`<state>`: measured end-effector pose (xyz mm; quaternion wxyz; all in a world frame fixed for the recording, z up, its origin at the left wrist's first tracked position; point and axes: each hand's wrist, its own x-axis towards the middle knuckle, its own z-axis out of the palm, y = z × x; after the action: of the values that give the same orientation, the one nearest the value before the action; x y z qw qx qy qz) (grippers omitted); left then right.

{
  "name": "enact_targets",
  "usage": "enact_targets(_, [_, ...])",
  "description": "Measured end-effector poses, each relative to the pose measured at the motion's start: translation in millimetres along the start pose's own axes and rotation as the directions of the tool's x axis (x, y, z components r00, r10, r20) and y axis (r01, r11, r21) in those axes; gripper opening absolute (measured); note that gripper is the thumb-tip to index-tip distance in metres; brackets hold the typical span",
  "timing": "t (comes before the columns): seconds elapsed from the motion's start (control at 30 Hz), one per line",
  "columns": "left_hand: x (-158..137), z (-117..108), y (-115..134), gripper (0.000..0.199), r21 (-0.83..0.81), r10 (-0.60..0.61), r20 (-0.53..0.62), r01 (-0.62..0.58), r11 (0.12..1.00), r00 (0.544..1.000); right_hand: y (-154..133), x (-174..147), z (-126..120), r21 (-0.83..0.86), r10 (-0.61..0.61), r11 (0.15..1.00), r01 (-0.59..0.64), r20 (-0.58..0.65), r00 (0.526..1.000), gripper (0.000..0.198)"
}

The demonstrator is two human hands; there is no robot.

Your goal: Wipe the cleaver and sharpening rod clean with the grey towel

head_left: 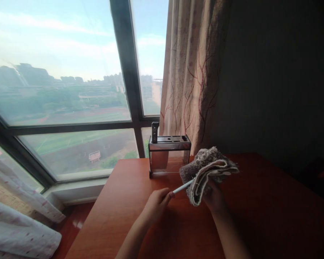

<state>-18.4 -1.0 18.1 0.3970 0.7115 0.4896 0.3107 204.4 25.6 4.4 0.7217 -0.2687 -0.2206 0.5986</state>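
My left hand (157, 204) is closed round the near end of a slim, pale rod-like utensil (184, 186). The utensil slants up to the right, and its far end meets a folded grey-brown towel (209, 167), which hides that end, so its exact kind does not show. The thick, fuzzy towel has light edges and is bunched in layers. From below, my right hand (214, 196) grips it, with most of the fingers hidden underneath. Just behind the towel stands a clear-sided knife block (169, 145) with a slotted dark top. A black-handled knife (154, 132) sticks up from its left slot.
All this is over a reddish-brown wooden table (118, 212). Large windows (64, 72) with dark frames rise at the left and behind. A beige curtain (190, 72) hangs behind the block, and a pale curtain (18, 226) is at lower left. The right side is dark.
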Motion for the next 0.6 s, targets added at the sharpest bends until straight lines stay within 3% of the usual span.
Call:
enact_targets(0.13, [0, -2, 1, 0.031, 0.165, 0.081, -0.188, -0.05, 0.985, 0.979, 3, -2, 14, 0.022, -0.016, 1.0, 0.016, -0.033, 0.999, 0.041])
enact_targets(0.27, [0, -6, -2, 0.028, 0.205, 0.114, -0.314, -0.05, 0.978, 0.942, 4, -1, 18, -0.044, -0.026, 0.999, 0.025, -0.021, 0.999, 0.042])
enact_targets(0.6, [3, -4, -8, 0.031, 0.099, 0.092, -0.314, -0.064, 0.993, 0.945, 2, 4, 0, 0.071, 0.107, 0.991, -0.111, 0.062, 0.992, 0.034])
